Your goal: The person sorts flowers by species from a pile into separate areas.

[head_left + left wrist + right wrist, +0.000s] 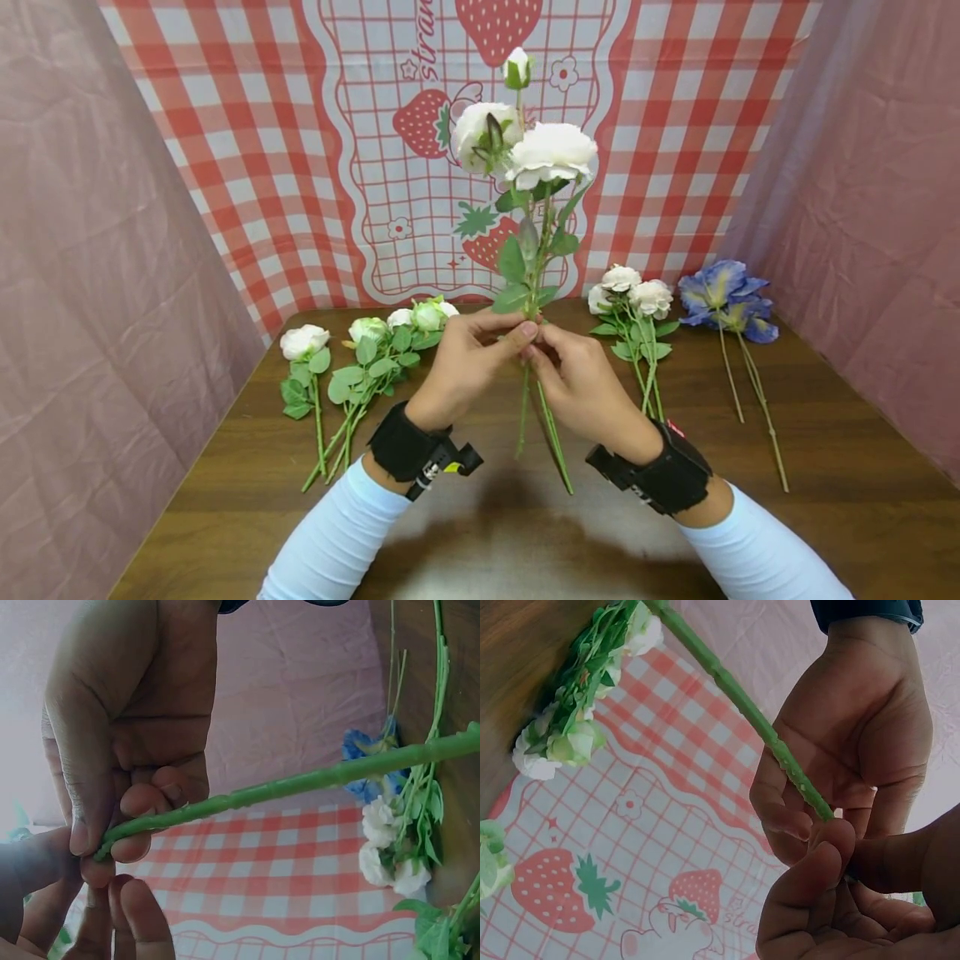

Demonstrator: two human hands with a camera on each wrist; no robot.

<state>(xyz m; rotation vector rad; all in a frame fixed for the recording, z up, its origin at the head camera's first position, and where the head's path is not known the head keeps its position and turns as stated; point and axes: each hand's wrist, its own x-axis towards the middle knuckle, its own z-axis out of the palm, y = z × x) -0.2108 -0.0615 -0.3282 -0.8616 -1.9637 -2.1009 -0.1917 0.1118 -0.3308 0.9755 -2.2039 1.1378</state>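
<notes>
Above the table, both hands meet on the stems of an upright artificial white flower spray (pixel 553 154). It has two open white blooms, a small bud (pixel 517 68) on top and green leaves (pixel 512 260). My left hand (pixel 468 358) pinches the stems just below the leaves. The right hand (pixel 583 383) pinches them close beside it, fingertips touching the left ones. Green stem ends (pixel 553 442) hang below the hands. Both wrist views show a bumpy green stem (pixel 300 782) running into the pinched fingertips; the exact grip point is partly hidden by fingers.
White roses (pixel 304 342) and greenish-white roses (pixel 369 330) lie at left on the wooden table (pixel 225 500). At right lie white flowers (pixel 649 298) and blue-purple flowers (pixel 722 292). A red checked strawberry cloth (pixel 277 167) hangs behind, with pink curtains (pixel 885 208) at the sides.
</notes>
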